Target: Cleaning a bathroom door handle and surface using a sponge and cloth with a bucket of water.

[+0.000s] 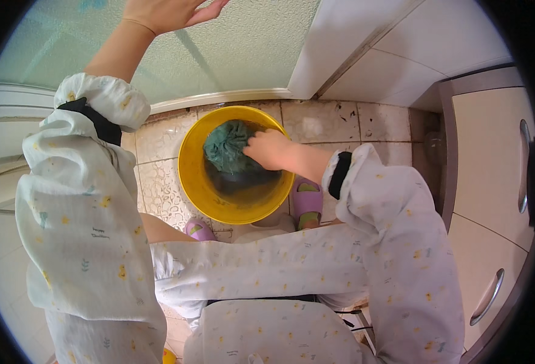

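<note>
A yellow bucket (193,200) stands on the tiled floor before me, with dark, murky water (244,184) inside. My right hand (269,148) reaches over its right side and has its fingers on a wet, bunched green cloth (227,144), partly above the water; the fingertips are hidden in the folds. My left hand (174,13) is raised at the top edge of the view, in front of a textured glass panel, and is partly cut off. Nothing shows in the visible part of it.
The frosted glass panel (240,54) with its white frame rises just beyond the bucket. A cabinet (486,168) with metal handles stands at the right. Purple slippers (307,200) are on my feet close to the bucket. The floor tiles (319,120) look wet and stained.
</note>
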Motion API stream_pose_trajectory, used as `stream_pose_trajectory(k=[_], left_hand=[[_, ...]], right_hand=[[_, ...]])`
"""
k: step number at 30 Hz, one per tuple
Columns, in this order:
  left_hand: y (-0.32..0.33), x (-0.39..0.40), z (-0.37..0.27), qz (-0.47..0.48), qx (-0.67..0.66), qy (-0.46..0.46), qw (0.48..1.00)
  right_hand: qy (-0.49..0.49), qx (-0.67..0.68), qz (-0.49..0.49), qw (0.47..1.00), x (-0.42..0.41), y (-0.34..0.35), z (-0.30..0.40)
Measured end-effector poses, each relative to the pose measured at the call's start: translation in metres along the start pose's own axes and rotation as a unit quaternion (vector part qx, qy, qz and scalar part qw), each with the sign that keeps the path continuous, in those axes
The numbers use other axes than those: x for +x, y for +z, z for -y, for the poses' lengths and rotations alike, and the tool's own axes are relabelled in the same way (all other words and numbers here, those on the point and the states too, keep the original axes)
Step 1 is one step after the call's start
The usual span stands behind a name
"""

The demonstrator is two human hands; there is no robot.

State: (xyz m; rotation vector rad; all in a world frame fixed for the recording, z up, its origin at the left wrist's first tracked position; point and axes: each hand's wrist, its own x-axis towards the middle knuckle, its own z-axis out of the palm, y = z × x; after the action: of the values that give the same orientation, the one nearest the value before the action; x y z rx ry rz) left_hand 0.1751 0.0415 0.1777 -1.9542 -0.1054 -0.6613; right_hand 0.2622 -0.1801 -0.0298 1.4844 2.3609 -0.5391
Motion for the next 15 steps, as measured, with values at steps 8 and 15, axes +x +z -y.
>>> stream_pose_trajectory(k=[8,15], left_hand=[[-0.001,0.000,0.002,-0.010,-0.016,-0.004,1.000],[-0.003,0.001,0.001,-0.007,-0.036,-0.004,0.999]], right_hand=[[-0.031,-0.297,0.179,0.937,-0.005,0.010,-0.004],[-0.015,-0.274,0.059,0.960,-0.004,0.019,-0.031]])
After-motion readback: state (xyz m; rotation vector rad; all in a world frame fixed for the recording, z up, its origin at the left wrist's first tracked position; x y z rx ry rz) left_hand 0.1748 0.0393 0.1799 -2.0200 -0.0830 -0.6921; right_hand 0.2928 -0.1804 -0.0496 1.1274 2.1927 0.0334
